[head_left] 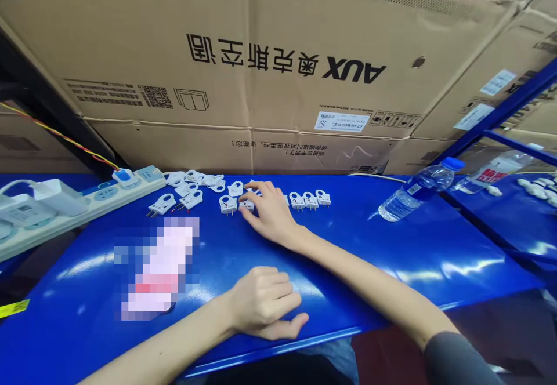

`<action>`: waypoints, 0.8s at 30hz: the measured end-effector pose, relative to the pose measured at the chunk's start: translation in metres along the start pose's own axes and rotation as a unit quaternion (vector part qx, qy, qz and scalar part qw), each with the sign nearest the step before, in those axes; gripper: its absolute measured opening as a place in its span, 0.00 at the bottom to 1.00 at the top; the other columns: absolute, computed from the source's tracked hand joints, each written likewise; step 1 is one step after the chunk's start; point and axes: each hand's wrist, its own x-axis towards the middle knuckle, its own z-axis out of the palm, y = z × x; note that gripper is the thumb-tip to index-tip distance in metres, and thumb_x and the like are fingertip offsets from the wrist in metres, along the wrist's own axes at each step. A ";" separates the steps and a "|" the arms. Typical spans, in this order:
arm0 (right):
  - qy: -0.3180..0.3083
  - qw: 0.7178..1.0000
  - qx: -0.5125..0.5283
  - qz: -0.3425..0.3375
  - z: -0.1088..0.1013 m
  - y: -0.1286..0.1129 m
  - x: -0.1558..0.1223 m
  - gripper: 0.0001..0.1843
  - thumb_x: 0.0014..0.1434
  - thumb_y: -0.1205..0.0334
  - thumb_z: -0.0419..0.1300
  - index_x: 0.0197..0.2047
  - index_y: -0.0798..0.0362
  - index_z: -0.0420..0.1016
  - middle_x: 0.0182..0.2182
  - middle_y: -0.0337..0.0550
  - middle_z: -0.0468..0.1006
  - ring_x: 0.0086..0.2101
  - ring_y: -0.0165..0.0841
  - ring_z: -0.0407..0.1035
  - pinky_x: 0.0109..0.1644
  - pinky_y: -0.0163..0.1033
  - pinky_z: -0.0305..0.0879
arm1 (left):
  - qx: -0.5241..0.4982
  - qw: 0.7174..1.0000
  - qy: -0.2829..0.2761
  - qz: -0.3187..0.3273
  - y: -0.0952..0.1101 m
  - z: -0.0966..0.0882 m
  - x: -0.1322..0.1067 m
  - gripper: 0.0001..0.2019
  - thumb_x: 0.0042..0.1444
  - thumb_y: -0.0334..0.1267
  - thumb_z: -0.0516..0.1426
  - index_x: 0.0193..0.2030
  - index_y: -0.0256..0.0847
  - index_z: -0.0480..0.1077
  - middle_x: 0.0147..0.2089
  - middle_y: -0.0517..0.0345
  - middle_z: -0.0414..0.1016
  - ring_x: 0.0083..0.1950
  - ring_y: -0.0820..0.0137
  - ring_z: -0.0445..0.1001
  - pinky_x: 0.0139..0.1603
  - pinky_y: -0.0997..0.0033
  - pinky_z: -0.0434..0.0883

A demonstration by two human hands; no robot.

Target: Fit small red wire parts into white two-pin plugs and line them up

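My right hand (272, 211) reaches over a row of small white two-pin plugs with ring-shaped handles. Its thumb and fingers are closed around one plug (246, 205), which they partly cover. Just left of it stands another white plug (228, 204), pins toward me, with one more plug (235, 188) behind. On the right, the row goes on with several plugs (297, 201). A loose pile of similar plugs (191, 183) lies farther left. My left hand (267, 304) rests near the table's front edge, fingers curled in a loose fist, with nothing seen in it.
A blurred pink object (163, 269) lies on the blue table (348, 269). A power strip (108, 193) with a plugged-in adapter (65, 196) runs along the left. Water bottles (418, 191) lie tilted at the right. A large cardboard box (261, 101) walls off the back.
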 end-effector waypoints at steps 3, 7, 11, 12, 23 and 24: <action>-0.010 1.000 0.006 0.024 -0.021 0.006 -0.029 0.11 0.69 0.61 0.61 0.53 0.49 0.78 0.62 0.50 0.73 0.59 0.47 0.66 0.61 0.57 0.67 | 0.016 0.999 0.029 0.006 -0.002 0.001 0.001 0.14 0.64 0.34 0.56 0.26 0.44 0.67 0.19 0.64 0.65 0.21 0.71 0.64 0.21 0.64 0.58; -0.060 0.994 -0.009 0.087 -0.048 0.006 -0.089 0.16 0.69 0.61 0.60 0.59 0.49 0.75 0.65 0.52 0.71 0.63 0.48 0.65 0.63 0.59 0.68 | 0.103 0.994 0.036 -0.016 -0.006 -0.007 0.005 0.15 0.66 0.31 0.56 0.26 0.44 0.69 0.20 0.64 0.66 0.22 0.71 0.65 0.24 0.67 0.62; -0.122 0.985 -0.033 0.119 -0.065 -0.007 -0.148 0.28 0.71 0.53 0.59 0.71 0.49 0.65 0.72 0.52 0.63 0.70 0.49 0.57 0.71 0.62 0.61 | 0.216 0.957 -0.082 -0.173 -0.006 -0.027 0.011 0.13 0.69 0.33 0.51 0.48 0.37 0.77 0.38 0.50 0.81 0.39 0.59 0.80 0.36 0.61 0.74; -0.129 0.982 -0.040 0.129 -0.067 -0.010 -0.158 0.31 0.72 0.49 0.58 0.73 0.49 0.62 0.73 0.51 0.61 0.72 0.49 0.55 0.73 0.63 0.58 | 0.230 0.937 -0.109 -0.240 -0.004 -0.031 0.011 0.17 0.71 0.37 0.50 0.57 0.36 0.76 0.46 0.43 0.82 0.46 0.53 0.81 0.41 0.56 0.75; -0.119 0.965 -0.077 0.220 -0.048 -0.026 -0.164 0.37 0.76 0.41 0.43 0.80 0.48 0.45 0.78 0.46 0.43 0.76 0.51 0.38 0.76 0.72 0.45 | 0.175 0.881 -0.064 -0.436 0.025 0.002 -0.030 0.34 0.71 0.55 0.48 0.79 0.47 0.53 0.79 0.44 0.54 0.79 0.44 0.55 0.74 0.30 0.54; -0.122 0.965 -0.077 0.219 -0.045 -0.028 -0.165 0.36 0.76 0.42 0.43 0.80 0.47 0.45 0.78 0.45 0.42 0.76 0.51 0.37 0.76 0.71 0.44 | 0.175 0.878 -0.057 -0.442 0.025 0.007 -0.034 0.34 0.71 0.55 0.48 0.79 0.45 0.54 0.79 0.42 0.53 0.79 0.42 0.54 0.74 0.27 0.52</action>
